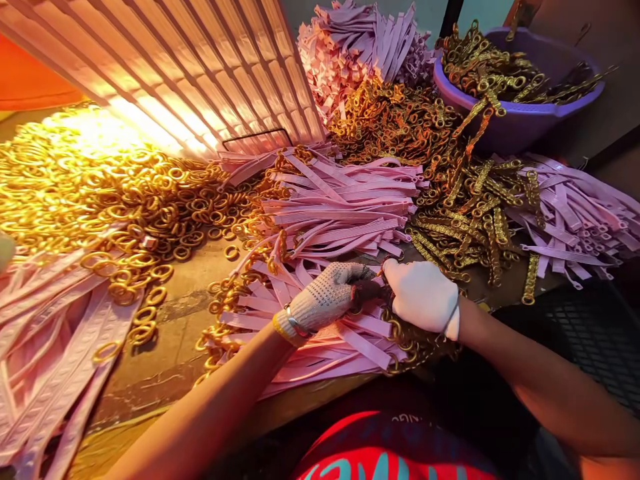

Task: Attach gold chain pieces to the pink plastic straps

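My left hand [327, 297], in a dotted knit glove with a bangle at the wrist, pinches a pink strap at the near table edge. My right hand [423, 293], in a plain white glove, meets it fingertip to fingertip and grips the same strap's end, where a gold ring seems to sit; the fingers hide the exact spot. Both hands rest on a pile of pink straps with gold rings attached [320, 333]. Behind them lies a stack of plain pink straps [340, 207]. A big heap of loose gold rings [100, 193] covers the table's left.
Gold chain pieces [465, 207] sprawl at centre right, spilling from a purple basin [520, 113] at the back right. More pink straps lie at the far back [355, 40], right [580, 213] and near left [50, 347]. A lit ribbed panel [175, 67] leans at the back left.
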`<action>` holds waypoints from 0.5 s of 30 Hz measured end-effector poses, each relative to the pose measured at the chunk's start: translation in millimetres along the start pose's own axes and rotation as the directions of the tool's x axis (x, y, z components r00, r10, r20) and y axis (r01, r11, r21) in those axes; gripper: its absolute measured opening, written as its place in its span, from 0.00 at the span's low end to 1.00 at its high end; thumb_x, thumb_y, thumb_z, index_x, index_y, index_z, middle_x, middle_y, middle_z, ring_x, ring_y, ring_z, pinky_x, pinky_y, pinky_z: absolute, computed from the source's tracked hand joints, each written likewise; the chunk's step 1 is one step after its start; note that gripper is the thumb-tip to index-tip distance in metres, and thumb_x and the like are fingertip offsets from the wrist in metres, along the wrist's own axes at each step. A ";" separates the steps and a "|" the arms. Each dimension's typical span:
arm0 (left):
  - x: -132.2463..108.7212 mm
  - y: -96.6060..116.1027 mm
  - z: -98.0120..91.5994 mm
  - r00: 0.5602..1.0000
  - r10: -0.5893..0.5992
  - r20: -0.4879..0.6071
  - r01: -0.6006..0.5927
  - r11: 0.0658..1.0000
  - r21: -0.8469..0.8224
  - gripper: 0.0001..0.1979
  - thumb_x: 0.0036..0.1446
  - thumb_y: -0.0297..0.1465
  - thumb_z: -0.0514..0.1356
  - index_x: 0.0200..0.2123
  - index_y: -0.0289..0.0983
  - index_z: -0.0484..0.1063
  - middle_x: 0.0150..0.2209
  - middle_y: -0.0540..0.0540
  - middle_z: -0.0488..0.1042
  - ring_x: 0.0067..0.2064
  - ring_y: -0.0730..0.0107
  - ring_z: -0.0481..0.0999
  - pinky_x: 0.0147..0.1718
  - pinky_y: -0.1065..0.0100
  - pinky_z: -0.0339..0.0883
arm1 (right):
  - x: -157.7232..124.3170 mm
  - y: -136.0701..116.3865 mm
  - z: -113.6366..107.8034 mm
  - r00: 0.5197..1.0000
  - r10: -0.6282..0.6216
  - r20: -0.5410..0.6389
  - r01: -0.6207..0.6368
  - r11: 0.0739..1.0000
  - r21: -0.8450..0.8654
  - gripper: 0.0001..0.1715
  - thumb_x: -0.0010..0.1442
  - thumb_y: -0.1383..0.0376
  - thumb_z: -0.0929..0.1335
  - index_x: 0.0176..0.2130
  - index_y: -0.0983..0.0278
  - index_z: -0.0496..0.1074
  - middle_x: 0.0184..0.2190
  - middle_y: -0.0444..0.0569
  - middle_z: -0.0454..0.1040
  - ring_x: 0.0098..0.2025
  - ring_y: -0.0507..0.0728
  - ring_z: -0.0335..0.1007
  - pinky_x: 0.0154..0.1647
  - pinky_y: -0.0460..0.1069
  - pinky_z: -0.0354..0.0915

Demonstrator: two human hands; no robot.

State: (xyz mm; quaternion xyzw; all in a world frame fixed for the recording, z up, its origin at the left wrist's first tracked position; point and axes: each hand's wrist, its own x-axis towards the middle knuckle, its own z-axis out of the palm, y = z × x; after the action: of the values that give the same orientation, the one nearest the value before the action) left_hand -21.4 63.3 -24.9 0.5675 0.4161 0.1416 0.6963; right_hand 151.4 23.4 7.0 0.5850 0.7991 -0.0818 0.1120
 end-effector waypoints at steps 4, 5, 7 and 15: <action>0.9 -6.8 1.0 0.997 0.081 0.018 -0.081 0.997 -0.003 0.13 0.52 0.38 0.64 0.28 0.33 0.73 0.23 0.50 0.70 0.23 0.78 0.63 0.21 0.75 0.56 | -1.2 1.1 3.7 0.995 -0.099 -0.032 0.099 0.995 -0.012 0.12 0.58 0.69 0.62 0.42 0.68 0.67 0.29 0.59 0.79 0.33 0.64 0.79 0.29 0.51 0.63; 2.5 -8.5 1.3 0.996 0.082 0.019 -0.082 0.997 -0.004 0.12 0.52 0.38 0.64 0.27 0.33 0.72 0.23 0.51 0.69 0.23 0.78 0.63 0.21 0.75 0.56 | -0.7 1.7 4.8 0.991 -0.128 -0.027 0.128 0.992 -0.017 0.12 0.58 0.69 0.61 0.42 0.69 0.67 0.29 0.59 0.78 0.33 0.64 0.79 0.29 0.51 0.63; 7.3 -11.2 1.7 0.998 0.068 0.004 -0.068 0.998 0.005 0.12 0.51 0.37 0.64 0.26 0.33 0.72 0.21 0.51 0.69 0.21 0.78 0.62 0.20 0.76 0.55 | 0.8 2.4 7.1 0.987 -0.163 -0.016 0.162 0.986 -0.039 0.12 0.60 0.70 0.60 0.43 0.70 0.68 0.28 0.60 0.78 0.33 0.64 0.79 0.29 0.50 0.62; 4.7 1.5 -15.2 0.970 0.161 -0.182 -0.121 0.969 0.214 0.16 0.54 0.39 0.62 0.39 0.33 0.79 0.25 0.49 0.73 0.22 0.77 0.65 0.20 0.75 0.61 | -26.5 5.0 -2.3 0.997 -0.023 0.076 0.027 0.998 -0.049 0.11 0.62 0.68 0.62 0.44 0.66 0.70 0.28 0.55 0.78 0.30 0.61 0.77 0.27 0.49 0.58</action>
State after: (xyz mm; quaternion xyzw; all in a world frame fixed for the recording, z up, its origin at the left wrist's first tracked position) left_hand -29.3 77.1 -25.6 0.6462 0.4539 0.2039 0.5787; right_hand 163.7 1.2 16.5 0.5685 0.8034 -0.0852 0.1555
